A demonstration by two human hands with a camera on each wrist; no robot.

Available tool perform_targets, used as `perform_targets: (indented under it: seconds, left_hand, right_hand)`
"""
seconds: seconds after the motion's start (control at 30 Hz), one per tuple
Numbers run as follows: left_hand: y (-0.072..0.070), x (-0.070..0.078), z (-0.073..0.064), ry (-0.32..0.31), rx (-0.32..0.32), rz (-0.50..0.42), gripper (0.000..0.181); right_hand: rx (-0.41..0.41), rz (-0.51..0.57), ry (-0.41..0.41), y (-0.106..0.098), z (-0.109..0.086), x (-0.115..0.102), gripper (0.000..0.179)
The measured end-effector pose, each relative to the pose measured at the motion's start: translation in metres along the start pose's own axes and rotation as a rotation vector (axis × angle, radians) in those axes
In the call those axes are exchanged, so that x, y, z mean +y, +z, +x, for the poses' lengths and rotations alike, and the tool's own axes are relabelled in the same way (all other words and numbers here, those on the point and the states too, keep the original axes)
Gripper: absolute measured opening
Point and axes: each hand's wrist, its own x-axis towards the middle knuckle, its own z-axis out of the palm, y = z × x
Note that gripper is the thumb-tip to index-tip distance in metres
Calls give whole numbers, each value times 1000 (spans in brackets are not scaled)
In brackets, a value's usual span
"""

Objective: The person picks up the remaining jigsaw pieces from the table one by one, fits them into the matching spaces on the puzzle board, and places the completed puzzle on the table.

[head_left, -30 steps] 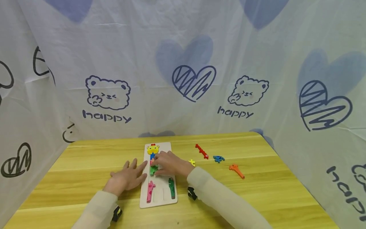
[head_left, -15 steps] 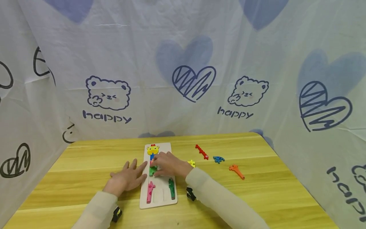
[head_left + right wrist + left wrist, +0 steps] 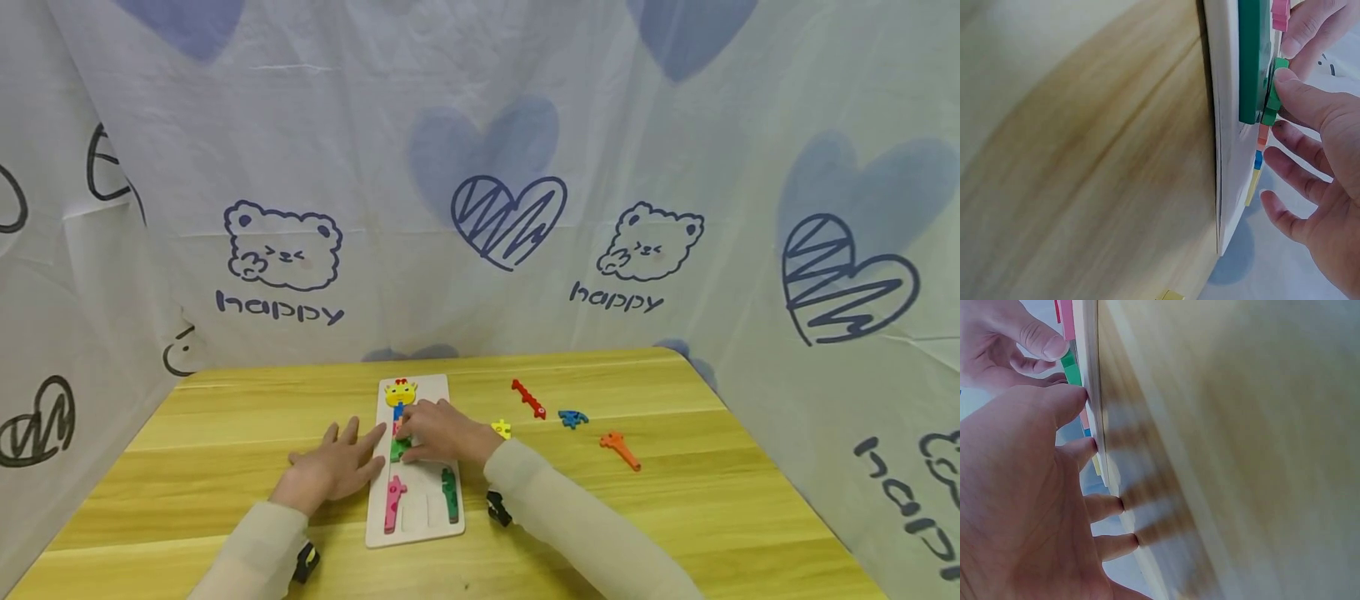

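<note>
A white puzzle board lies on the table, with a yellow giraffe head at its far end. My right hand reaches over the board and pinches a green puzzle piece between thumb and fingers, in line below the blue and orange-pink neck pieces. Spread fingers of my left hand rest along the board's left edge, thumb tip against its side in the left wrist view. Nearer the front, a pink leg piece sits at the board's left and a dark green leg piece at its right.
Right of the board lie a yellow piece, a red piece, a blue piece and an orange piece. A patterned white cloth hangs behind the wooden table.
My right wrist has shifted very slightly left, with the fingers still at the green piece. The left hand keeps its place on the board's edge.
</note>
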Motion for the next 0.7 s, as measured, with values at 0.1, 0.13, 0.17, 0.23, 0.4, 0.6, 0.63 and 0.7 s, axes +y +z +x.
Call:
perform_targets:
  seconds: [0.1,0.13,0.17,0.23,0.4,0.6,0.63,0.7]
  left_hand:
    - [1,0,0,-1,-1,1,63]
    - [1,0,1,0,-1,0,63]
    - [1,-1,1,0,-2,1,63]
    - [1,-1,1,0,-3,-1,63]
    - [2,-1,0,2,-2,0,63]
    - [2,-2,0,3,-3,0,63]
    - [3,-2,1,3,-2,1,63]
    - [3,-2,0,2,-1,1,63]
  right_hand:
    - [0,-8,6,2,1,0,42]
    - [2,-9,6,2,1,0,42]
    - [4,-11,6,3,1,-1,42]
    - [10,-16,4,5,2,-1,43]
    - [24,-23,10,8,2,-2,44]
    - [37,-13,25,9,1,-5,44]
    - [40,-13,25,10,1,-5,43]
    - [44,-16,23,10,1,-5,43]
